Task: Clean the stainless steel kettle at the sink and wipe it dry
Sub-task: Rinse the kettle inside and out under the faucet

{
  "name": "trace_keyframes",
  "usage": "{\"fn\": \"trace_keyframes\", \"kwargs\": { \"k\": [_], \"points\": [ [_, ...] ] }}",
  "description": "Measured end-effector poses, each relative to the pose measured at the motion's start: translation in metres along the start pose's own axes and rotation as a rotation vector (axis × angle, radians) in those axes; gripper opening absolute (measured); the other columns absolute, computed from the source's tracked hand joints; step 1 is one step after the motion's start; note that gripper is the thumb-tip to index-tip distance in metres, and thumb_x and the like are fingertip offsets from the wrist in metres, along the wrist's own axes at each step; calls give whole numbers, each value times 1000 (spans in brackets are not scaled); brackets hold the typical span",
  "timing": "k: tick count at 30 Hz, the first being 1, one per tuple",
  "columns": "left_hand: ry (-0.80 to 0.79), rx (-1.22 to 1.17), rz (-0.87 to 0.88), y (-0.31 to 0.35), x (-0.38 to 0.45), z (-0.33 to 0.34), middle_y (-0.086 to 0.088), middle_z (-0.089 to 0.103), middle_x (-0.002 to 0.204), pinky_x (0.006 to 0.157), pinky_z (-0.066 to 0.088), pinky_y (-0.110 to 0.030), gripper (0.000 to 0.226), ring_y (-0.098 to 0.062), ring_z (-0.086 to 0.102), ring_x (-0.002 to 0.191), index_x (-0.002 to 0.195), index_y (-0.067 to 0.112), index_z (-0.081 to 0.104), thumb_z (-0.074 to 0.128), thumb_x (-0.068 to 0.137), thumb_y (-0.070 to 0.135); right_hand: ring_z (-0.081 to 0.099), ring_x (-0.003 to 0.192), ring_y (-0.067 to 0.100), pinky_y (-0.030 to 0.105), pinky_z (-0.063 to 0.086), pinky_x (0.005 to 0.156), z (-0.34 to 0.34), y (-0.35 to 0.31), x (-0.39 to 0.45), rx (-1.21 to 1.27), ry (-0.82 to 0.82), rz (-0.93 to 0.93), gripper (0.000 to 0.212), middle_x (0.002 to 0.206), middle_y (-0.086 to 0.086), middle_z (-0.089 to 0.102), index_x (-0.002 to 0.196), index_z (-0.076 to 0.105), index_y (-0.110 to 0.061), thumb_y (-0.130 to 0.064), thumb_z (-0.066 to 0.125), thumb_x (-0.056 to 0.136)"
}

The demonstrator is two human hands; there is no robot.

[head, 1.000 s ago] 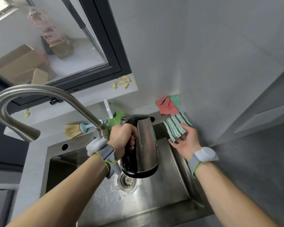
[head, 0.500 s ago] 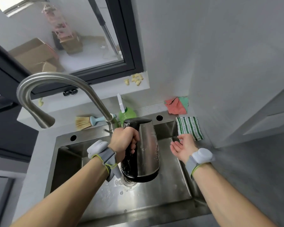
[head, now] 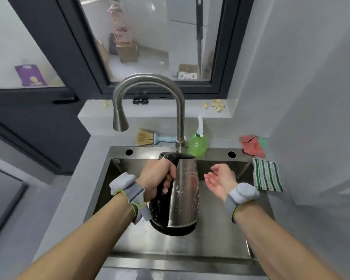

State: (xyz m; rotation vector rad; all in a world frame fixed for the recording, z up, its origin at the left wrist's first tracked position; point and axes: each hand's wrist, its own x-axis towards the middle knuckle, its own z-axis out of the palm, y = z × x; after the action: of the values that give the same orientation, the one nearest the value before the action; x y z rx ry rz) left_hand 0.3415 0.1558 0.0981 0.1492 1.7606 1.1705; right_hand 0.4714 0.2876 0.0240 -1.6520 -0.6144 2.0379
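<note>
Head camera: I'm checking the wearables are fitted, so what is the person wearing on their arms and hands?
Both forearms are bare, no sleeves. Each wrist carries a grey fabric band with yellow-green edging and a rounded pale grey pod: one behind the left hand, one behind the right hand. The hands are bare, no gloves.

The kettle (head: 182, 190), hanging from the left hand (head: 156, 176), fills the middle of the sink (head: 220, 239); open basin lies to its left and right. The gooseneck faucet (head: 150, 93) arches over the back rim. The right hand (head: 220, 178) hovers beside the kettle, apart from it. Along the back worktop (head: 113, 138) stand a brush (head: 150, 137), a green bottle (head: 197, 144) and cloths (head: 253, 145); a striped cloth (head: 268, 174) lies on the right rim.
</note>
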Motion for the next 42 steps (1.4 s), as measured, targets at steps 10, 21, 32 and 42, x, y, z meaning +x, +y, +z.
{"fn": "trace_keyframes", "kwargs": {
  "k": [10,21,32,42],
  "points": [
    [86,-105,58,-14,2,-116,-6,37,46,40,27,-22,20,-19,26,34,48,8,49,56,60,-6,65,68,19,25,48,59,98,41,-34,-148,35,-227,10,78,8,62,81,57,-8,-2,56,89],
    [158,-232,55,-15,20,-200,-5,35,46,41,26,-21,23,-19,25,34,45,10,48,54,60,-5,65,97,18,30,49,77,203,69,-54,-343,-243,-501,18,107,1,72,96,63,-18,-5,65,83],
    [209,-381,22,-5,54,-252,-3,33,47,41,26,-22,39,-17,22,34,33,18,41,52,62,-7,50,115,6,17,34,79,276,54,-47,-467,-333,-630,38,132,-14,50,109,49,-21,1,60,80],
    [175,-396,-29,-11,54,-253,-2,33,46,42,26,-21,42,-17,22,35,27,19,39,50,59,-6,52,117,13,37,34,95,272,45,-46,-593,-294,-634,44,116,-21,65,99,51,-22,-14,61,57]
  ]
}}
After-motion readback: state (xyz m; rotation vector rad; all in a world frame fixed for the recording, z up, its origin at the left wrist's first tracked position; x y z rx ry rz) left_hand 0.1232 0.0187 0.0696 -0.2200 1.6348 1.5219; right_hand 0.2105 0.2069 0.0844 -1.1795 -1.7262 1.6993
